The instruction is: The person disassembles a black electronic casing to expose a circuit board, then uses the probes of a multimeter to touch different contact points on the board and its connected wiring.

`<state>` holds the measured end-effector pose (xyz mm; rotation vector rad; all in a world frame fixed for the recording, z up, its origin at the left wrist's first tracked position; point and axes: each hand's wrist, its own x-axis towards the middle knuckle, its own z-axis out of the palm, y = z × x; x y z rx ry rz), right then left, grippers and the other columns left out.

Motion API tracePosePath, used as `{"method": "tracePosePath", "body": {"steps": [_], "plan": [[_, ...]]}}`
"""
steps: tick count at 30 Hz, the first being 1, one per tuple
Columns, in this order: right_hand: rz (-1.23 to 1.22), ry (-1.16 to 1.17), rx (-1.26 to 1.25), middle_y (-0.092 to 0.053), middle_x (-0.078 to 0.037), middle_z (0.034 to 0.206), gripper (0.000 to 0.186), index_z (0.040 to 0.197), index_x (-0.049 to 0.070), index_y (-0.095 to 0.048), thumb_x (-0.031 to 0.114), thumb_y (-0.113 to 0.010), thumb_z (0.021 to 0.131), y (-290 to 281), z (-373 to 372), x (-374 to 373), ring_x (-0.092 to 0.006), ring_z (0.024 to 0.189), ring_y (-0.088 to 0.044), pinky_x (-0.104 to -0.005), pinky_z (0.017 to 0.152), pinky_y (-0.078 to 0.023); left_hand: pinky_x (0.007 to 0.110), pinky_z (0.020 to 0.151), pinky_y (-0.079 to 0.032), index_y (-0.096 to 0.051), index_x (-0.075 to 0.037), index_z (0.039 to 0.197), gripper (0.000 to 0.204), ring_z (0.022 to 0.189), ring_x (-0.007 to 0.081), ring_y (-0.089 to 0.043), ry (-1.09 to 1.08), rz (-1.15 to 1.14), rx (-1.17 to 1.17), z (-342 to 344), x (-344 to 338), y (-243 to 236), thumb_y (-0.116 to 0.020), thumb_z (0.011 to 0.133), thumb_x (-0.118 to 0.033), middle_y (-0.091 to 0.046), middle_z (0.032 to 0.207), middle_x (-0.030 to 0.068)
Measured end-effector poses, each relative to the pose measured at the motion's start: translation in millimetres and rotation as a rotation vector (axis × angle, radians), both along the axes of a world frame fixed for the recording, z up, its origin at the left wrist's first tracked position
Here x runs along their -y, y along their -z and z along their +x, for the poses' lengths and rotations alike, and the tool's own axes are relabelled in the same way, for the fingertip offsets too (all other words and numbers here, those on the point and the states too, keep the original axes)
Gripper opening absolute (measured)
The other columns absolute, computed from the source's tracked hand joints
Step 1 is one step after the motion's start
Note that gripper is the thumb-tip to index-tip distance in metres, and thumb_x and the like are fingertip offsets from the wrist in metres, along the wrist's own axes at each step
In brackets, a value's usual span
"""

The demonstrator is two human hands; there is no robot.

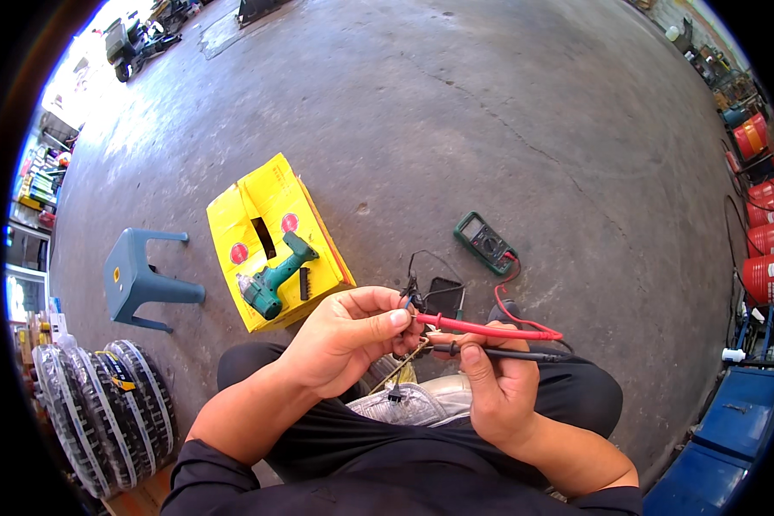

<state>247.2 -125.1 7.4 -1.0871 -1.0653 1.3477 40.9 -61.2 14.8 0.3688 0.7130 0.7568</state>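
Note:
My left hand (340,340) is closed in a pinch on a thin wire, at the tip of a red test probe (494,329). The exact contact between tip and wire is hidden by the fingers. My right hand (503,387) grips a black test probe (525,354) between thumb and fingers, its tip pointing left, just below the red one. The red probe lies across the right fingers. A red lead runs from it to a green multimeter (483,243) on the floor. Dark wires (414,284) rise beyond my left fingertips, and a small black tray-like piece (445,297) lies behind.
A yellow box (267,193) with a green cordless drill (275,279) on top stands ahead left, beside a blue stool (142,275). Tyres (103,413) stack at lower left. Red drums (765,236) and blue cabinets (735,408) line the right. A scooter (133,43) stands far left.

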Motion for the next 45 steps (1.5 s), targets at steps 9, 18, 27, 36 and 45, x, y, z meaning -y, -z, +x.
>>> {"method": "tracePosePath", "body": {"steps": [9,18,27,36,45], "plan": [[0.002,0.004,-0.033,-0.066,-0.013,0.109,0.015,0.113,-0.005,-0.058,0.004,-0.053,0.102,-1.9,-3.4,-0.7,-0.0167,0.099,-0.065,-0.0276,0.086,-0.052,0.032,0.081,-0.053,-0.067,-0.001,0.107,0.013,0.088,0.0171,-0.067,0.033,0.038,-0.018,-1.6,-0.5,0.2,-0.065,0.096,-0.009,-0.07,0.096,0.0076],[0.035,-0.004,-0.047,-0.065,-0.016,0.109,0.011,0.11,-0.003,-0.054,0.004,-0.051,0.103,-1.7,-4.2,-0.7,-0.0241,0.107,-0.067,-0.0362,0.095,-0.054,0.03,0.078,-0.052,-0.067,-0.002,0.105,0.011,0.086,0.0173,-0.068,0.025,0.047,0.006,-2.2,-0.4,2.2,-0.067,0.095,-0.008,-0.07,0.096,0.0072],[0.029,-0.003,-0.064,-0.065,-0.015,0.107,0.012,0.11,-0.003,-0.053,0.007,-0.051,0.103,-1.5,-3.7,-0.6,-0.022,0.104,-0.066,-0.0352,0.091,-0.055,0.03,0.076,-0.053,-0.066,-0.002,0.104,0.01,0.085,0.0176,-0.068,0.014,0.021,0.003,-1.9,-0.6,0.1,-0.067,0.095,-0.006,-0.07,0.095,0.008],[0.047,-0.002,-0.043,-0.065,-0.015,0.108,0.012,0.11,-0.003,-0.053,0.007,-0.051,0.104,-1.9,-2.7,-1.5,-0.0215,0.104,-0.066,-0.0348,0.091,-0.055,0.03,0.077,-0.053,-0.066,-0.002,0.104,0.01,0.086,0.0177,-0.068,0.021,0.036,-0.007,-2.1,-0.6,1.4,-0.066,0.096,-0.007,-0.07,0.096,0.0083],[0.043,-0.003,-0.049,-0.065,-0.015,0.109,0.012,0.111,-0.004,-0.053,0.006,-0.05,0.103,-0.7,-3.0,-1.0,-0.0217,0.104,-0.067,-0.035,0.092,-0.055,0.031,0.078,-0.053,-0.067,-0.002,0.104,0.01,0.087,0.0176,-0.068,0.028,0.036,0.01,-1.7,-1.1,2.7,-0.066,0.096,-0.008,-0.07,0.096,0.0076]]}}
